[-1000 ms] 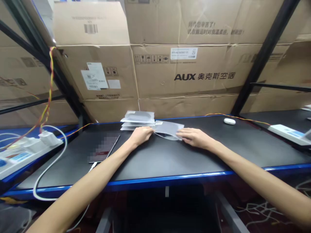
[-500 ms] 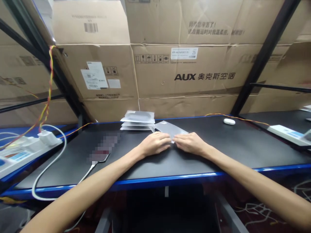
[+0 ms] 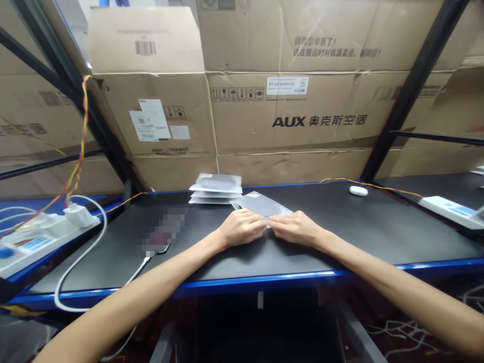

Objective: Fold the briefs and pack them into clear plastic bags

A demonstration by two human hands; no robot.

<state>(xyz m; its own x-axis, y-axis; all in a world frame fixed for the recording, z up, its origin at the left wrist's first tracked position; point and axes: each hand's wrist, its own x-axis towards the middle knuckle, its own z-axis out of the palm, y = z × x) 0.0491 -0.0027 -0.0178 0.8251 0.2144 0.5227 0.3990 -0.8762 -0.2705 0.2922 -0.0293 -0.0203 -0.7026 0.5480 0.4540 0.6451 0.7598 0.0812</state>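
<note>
A thin translucent packet [image 3: 263, 202] with a small white label lies slanted at the middle of the dark tabletop. My left hand [image 3: 245, 227] has its fingers closed on the packet's near edge. Against the same edge, my right hand [image 3: 293, 227] pinches from the other side, and the fingertips of both hands nearly meet. Just behind and to the left stands a stack of similar packets [image 3: 216, 187], its top one bearing a white label. The hands cover the near part of the slanted packet.
A blurred-out phone-like item [image 3: 162, 234] with a white cable lies on the left. Power strips [image 3: 36, 242] stand at both sides. A small white case [image 3: 358, 190] is at the back right. Cardboard [image 3: 242, 116] and black posts rise behind the table [image 3: 359, 242].
The fingertips of both hands have come closer together at the packet's near edge and look more tightly closed. The view has shifted slightly.
</note>
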